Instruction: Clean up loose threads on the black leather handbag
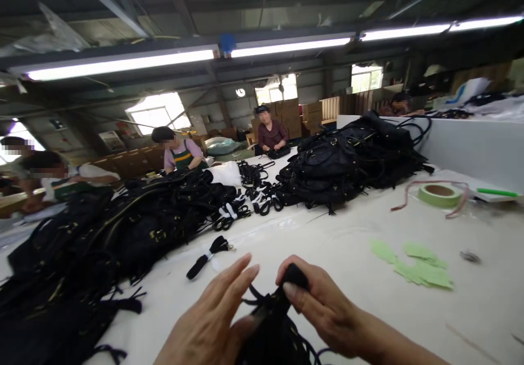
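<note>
Both hands low centre of the head view, working one black bag (pixel 272 327) held just above the white surface (pixel 335 239).

Right hand (pixel 323 305): fingers pinched shut on the bag's black strap end (pixel 295 275), thumb on top. Left hand (pixel 215 313): fingers straight and spread, palm laid against the bag's left side, steadying, not gripping.

My read of the step: handling the strap or tie at the top of the bag, mid-manipulation. The loops just under the right hand are thin and tangled, so I can't tell how they route.

Next move, as I judge it, calls for the left hand to close on the bag body so the right can pull or feed the strap without the whole bag following. Keep the pinch near the strap tip; the cords could snag.

Around it: big heap of black bags (pixel 102 245) to the left, second heap (pixel 347 163) far centre-right, loose straps (pixel 249 198) between them, one single strap (pixel 207 258) lying near the left hand. Green tape roll (pixel 440 194) and green paper scraps (pixel 413 267) to the right, well apart. Other people are working at the far end.
</note>
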Motion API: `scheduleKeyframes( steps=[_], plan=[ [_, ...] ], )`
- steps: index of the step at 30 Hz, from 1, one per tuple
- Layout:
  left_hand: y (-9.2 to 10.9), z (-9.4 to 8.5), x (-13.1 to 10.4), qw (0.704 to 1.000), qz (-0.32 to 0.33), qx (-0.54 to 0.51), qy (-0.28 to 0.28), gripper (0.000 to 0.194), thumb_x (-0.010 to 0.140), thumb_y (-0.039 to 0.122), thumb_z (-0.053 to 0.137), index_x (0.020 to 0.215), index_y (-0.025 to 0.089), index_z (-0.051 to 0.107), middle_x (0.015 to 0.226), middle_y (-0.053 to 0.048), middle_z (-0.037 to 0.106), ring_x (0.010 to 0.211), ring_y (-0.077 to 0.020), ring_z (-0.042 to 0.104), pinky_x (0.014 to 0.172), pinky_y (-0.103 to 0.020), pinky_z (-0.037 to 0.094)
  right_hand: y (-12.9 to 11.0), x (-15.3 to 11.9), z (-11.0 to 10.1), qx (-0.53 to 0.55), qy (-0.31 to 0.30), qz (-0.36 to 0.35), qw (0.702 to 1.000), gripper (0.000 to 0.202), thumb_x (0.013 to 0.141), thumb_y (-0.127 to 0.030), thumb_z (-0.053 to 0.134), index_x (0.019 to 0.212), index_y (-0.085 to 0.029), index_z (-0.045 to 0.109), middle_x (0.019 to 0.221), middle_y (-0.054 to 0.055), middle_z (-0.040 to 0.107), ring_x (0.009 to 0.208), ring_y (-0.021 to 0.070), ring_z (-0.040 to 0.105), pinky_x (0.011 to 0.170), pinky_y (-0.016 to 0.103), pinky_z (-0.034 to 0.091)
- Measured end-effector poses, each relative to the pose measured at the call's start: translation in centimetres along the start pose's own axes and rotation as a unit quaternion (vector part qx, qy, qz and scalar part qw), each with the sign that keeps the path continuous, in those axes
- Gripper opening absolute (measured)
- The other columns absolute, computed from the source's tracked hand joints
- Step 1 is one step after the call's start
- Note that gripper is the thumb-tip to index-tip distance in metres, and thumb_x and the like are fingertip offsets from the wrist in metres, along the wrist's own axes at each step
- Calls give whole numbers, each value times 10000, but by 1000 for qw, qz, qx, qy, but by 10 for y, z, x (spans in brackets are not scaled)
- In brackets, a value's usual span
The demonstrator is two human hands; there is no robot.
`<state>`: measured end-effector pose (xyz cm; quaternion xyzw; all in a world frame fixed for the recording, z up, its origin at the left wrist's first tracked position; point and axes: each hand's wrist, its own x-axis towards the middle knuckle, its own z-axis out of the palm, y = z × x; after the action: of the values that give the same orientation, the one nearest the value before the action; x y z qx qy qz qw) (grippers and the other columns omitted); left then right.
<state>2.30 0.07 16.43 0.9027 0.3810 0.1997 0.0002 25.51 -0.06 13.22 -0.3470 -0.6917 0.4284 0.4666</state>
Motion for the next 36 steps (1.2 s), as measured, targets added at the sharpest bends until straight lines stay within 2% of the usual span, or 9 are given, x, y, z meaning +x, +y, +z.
scheduleKeyframes(
  steps=[2, 6, 14, 19, 21, 24, 27, 31, 36],
  plan=[
    [11, -2, 24, 993, 23, -92, -74, 489, 885, 157, 433, 1351, 306, 406, 1382, -25, 532, 1229, -166, 532, 1039, -320, 467, -4, -2, 2, 13, -4, -23, 1000, 198, 974, -367, 415, 985, -203, 526, 744, -23, 488, 651, 117, 423, 602, 245, 363],
    [20, -2, 48, 951, -14, -211, -224, 232, 896, 170, 460, 1076, 249, 584, 1004, 13, 671, 890, -132, 619, 840, -240, 517, -10, -10, -3, 14, -14, -30, 999, 216, 994, -374, 413, 979, -209, 553, 807, -8, 535, 710, 120, 455, 652, 247, 383],
    [15, -32, 38, 910, -69, -301, -276, 279, 923, 181, 432, 1068, 276, 651, 939, 42, 691, 844, -109, 610, 779, -183, 459, -20, -13, -11, 104, 22, 28, 994, 252, 970, -478, 471, 1050, -252, 552, 677, -31, 409, 618, 113, 364, 532, 236, 292],
    [16, -45, 19, 977, -43, -73, -195, 333, 813, 62, 463, 1006, 257, 651, 826, 19, 668, 739, -136, 607, 666, -219, 423, -25, -7, -12, 155, 27, 67, 985, 293, 933, -513, 527, 1078, -260, 551, 652, -32, 380, 606, 116, 338, 524, 241, 269],
    [21, -51, 12, 980, -17, -13, -198, 323, 797, 56, 465, 983, 262, 631, 814, 27, 664, 728, -142, 603, 638, -225, 410, -28, -9, -13, 171, 20, 85, 981, 316, 924, -522, 538, 1103, -262, 545, 658, -29, 392, 610, 117, 339, 525, 241, 264],
    [28, -57, 8, 975, -12, -98, -197, 200, 904, 179, 426, 810, 218, 599, 768, 25, 644, 698, -110, 589, 622, -183, 428, -33, -12, -14, 197, -7, 92, 976, 323, 927, -512, 539, 1125, -257, 546, 658, -30, 386, 609, 112, 335, 533, 242, 257],
    [29, -53, 10, 980, -18, -168, -109, 305, 965, 356, 357, 889, 210, 615, 826, -10, 640, 738, -113, 593, 680, -169, 471, -35, -11, -14, 216, -40, 77, 973, 325, 924, -505, 548, 1109, -237, 562, 654, -34, 365, 600, 103, 326, 536, 242, 246],
    [25, -37, 12, 997, 16, -80, 1, 380, 922, 516, 418, 1028, 216, 626, 753, -28, 605, 753, -152, 587, 686, -205, 495, -34, -8, -11, 224, -22, 57, 973, 320, 928, -493, 548, 1109, -230, 556, 664, -32, 405, 604, 100, 357, 551, 237, 273],
    [24, -17, 20, 993, 88, 8, 83, 378, 932, 490, 399, 1106, 225, 605, 685, -21, 569, 695, -144, 581, 626, -196, 494, -31, -12, -10, 209, -1, 40, 977, 319, 947, -477, 526, 1135, -220, 548, 683, -29, 429, 613, 97, 355, 557, 226, 281]
  ],
)
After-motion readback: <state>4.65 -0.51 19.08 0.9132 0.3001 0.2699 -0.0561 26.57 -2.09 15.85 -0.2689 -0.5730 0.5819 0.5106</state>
